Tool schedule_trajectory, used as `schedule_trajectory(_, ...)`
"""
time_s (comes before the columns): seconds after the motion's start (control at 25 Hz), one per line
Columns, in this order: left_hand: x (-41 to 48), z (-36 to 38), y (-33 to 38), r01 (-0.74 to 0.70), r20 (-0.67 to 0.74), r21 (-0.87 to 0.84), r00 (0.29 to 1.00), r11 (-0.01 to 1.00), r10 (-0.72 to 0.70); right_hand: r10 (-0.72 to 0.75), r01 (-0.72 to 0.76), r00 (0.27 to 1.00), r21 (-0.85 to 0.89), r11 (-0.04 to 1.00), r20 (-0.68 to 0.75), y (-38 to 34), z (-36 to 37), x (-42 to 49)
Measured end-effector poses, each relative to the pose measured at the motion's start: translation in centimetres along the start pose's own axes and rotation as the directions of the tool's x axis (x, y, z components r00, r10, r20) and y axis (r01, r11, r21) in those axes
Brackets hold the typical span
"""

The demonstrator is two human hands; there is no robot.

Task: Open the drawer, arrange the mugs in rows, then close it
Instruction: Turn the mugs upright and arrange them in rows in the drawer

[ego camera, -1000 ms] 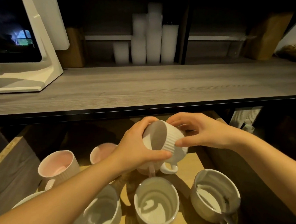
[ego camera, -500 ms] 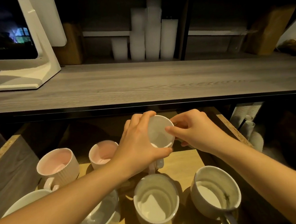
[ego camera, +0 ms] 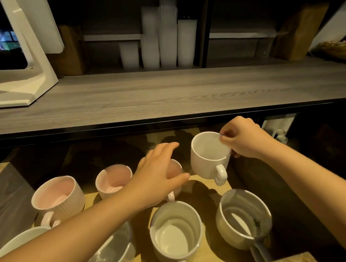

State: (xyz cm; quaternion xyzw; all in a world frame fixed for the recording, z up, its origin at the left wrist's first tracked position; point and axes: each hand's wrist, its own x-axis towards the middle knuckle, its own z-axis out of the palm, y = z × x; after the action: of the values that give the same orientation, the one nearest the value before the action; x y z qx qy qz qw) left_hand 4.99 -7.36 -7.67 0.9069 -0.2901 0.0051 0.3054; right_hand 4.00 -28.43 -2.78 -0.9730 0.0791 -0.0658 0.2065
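Observation:
The drawer [ego camera: 215, 256] is pulled open below the grey counter, and several mugs stand in it. My right hand [ego camera: 244, 140] pinches the rim of a white mug [ego camera: 207, 157] and holds it slightly tilted at the back right, handle toward me. My left hand [ego camera: 159, 176] hovers with spread fingers over a pink mug [ego camera: 174, 169] in the back row and holds nothing. Two more pink mugs [ego camera: 58, 197] [ego camera: 113, 180] stand to its left. Grey-white mugs [ego camera: 176, 233] [ego camera: 242, 218] [ego camera: 113, 255] fill the front row.
The counter [ego camera: 165, 94] overhangs the drawer's back. A white machine stand [ego camera: 21, 80] sits on it at the left; stacked white cups [ego camera: 159, 41] stand behind. The drawer's left wall [ego camera: 6, 195] and the front edge [ego camera: 285, 261] bound the mugs.
The white mug moved right out of the two-handed grip: my right hand alone now holds it. My left hand let go and dropped over the pink mug.

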Motion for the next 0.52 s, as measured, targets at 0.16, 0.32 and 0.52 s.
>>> schedule_trajectory(0.16, 0.0, 0.6, -1.4, -0.011, 0.024, 0.318, 1.000, 0.948, 0.003, 0.054, -0.049, 0.997, -0.097, 0.994, 0.051, 1.5, 1.7, 0.8)
schedule_trajectory(0.32, 0.2, 0.9, -2.7, 0.070, 0.069, 0.359, 0.992, 0.931, -0.101, 0.098, -0.076, 0.984, -0.147, 0.986, 0.149, 2.8, 3.4, 1.5)
schedule_trajectory(0.52, 0.3, 1.2, -3.3, 0.061, 0.113, 0.326, 0.988, 0.943, -0.103, 0.133, -0.114, 0.976, -0.116, 0.987, 0.171, 3.9, 4.8, 1.8)
